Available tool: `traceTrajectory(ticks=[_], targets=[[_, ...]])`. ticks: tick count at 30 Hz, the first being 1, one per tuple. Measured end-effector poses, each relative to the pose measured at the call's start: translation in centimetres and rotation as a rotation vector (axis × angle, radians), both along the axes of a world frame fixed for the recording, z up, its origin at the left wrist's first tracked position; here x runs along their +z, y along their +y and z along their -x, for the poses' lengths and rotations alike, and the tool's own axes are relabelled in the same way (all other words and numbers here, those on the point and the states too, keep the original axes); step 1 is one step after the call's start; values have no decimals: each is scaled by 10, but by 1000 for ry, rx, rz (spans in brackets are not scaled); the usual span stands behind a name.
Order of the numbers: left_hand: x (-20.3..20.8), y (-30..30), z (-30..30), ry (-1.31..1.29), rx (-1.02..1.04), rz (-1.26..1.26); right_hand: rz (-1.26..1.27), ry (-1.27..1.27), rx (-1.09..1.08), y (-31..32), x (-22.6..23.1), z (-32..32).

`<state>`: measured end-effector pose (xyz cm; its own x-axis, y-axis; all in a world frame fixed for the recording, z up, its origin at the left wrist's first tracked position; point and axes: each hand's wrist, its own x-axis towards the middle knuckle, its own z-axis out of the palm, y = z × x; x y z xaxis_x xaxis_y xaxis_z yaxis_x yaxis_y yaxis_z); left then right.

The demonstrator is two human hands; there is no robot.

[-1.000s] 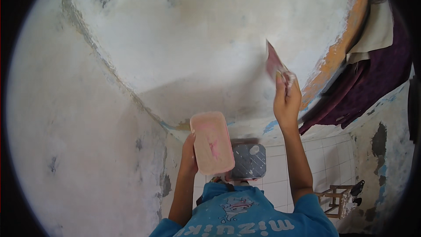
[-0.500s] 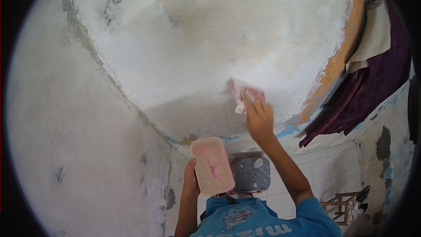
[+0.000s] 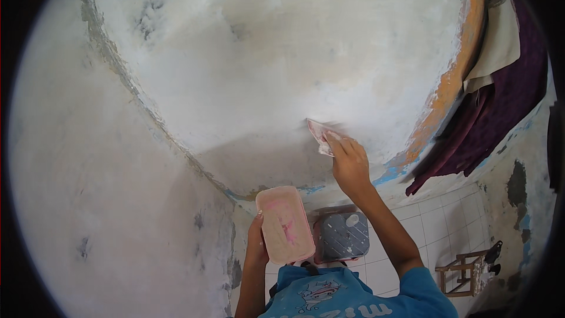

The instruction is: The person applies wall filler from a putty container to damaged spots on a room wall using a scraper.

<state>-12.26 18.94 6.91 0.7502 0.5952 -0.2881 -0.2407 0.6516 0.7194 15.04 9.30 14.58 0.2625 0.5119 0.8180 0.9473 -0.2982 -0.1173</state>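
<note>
My left hand [image 3: 256, 242] holds up a pink rectangular tub [image 3: 279, 195] by its left side. Pale putty coats the inside, with brighter pink showing through in the middle. Pinched in my right hand [image 3: 351, 168] is a pink putty spreader [image 3: 316, 131], smeared with white paste. Its far edge lies on or close against the wall [image 3: 253, 100], which has fresh whitish patches above a greyer lower band. Whether the whole blade touches cannot be told.
A grey-topped, paint-spotted stool or step [image 3: 342, 237] stands on the white floor tiles [image 3: 432, 224] below the tub. To the right hang a dark purple cloth [image 3: 471, 147] and a beige cloth [image 3: 497, 53]. A small wooden stool [image 3: 462, 274] sits lower right.
My right hand has moved slightly down, and the spreader now shows narrower, turned more edge-on. My left hand keeps the tub in nearly the same place.
</note>
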Motion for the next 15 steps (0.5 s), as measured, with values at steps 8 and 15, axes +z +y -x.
traceTrajectory(ticks=[8,15], targets=[[3,18,-12,5,-2,-66,-461,1789,629,-38,31,58],[40,25,-38,0,27,-102,-619,1879,457,-70,-19,71]])
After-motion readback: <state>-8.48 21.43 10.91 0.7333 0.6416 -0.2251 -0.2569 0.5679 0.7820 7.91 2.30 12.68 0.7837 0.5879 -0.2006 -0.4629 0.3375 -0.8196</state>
